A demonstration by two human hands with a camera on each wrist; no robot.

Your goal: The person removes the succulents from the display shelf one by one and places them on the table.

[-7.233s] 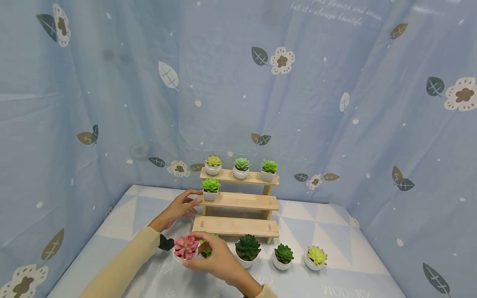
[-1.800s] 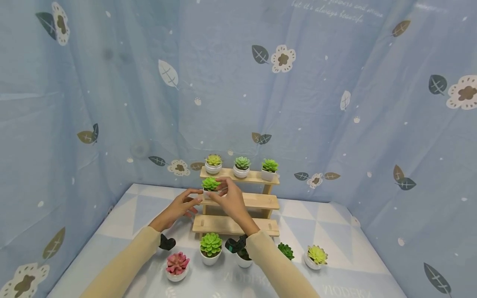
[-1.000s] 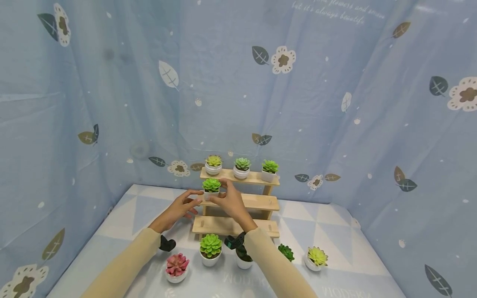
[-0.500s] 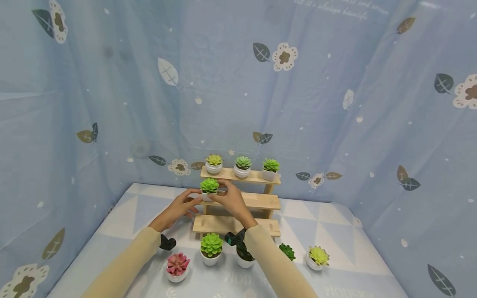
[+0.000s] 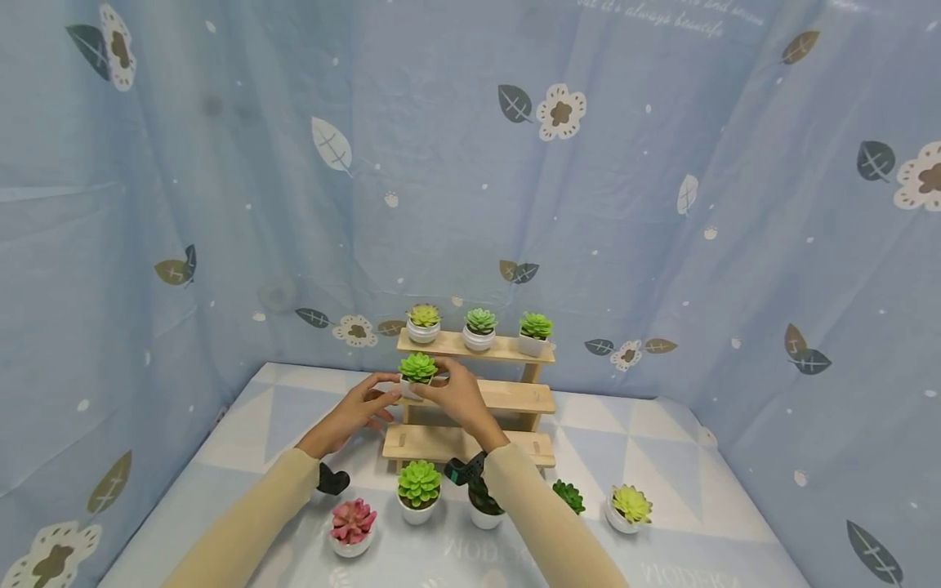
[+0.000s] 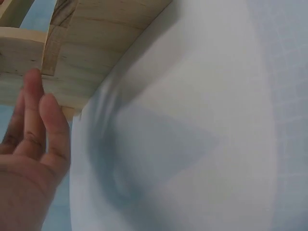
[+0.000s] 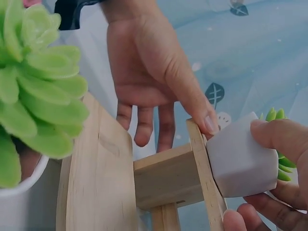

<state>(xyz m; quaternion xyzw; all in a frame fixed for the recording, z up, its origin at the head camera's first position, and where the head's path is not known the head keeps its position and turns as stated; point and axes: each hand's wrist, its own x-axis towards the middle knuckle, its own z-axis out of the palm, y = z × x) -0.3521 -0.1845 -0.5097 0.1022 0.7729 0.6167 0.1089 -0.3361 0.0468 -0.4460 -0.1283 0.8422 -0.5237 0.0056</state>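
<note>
Both forearms (image 5: 253, 510) outstretched, left hand (image 5: 356, 412) with fingers (image 6: 33, 115) loosely extended, right hand (image 5: 459, 398) with fingers curled, pinching.

Can't see the pot beneath the small dark succulent (image 5: 569, 493), behind the right sleeve (image 5: 550, 516)! Catching only a cropped left hand (image 6: 30, 168) from the left wrist.

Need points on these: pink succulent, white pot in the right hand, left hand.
Pink succulent (image 5: 353, 520): head view, middle of its leaves.
White pot (image 7: 237, 162): right wrist view, side wall.
Left hand (image 5: 353, 414): head view, back of the hand.
</note>
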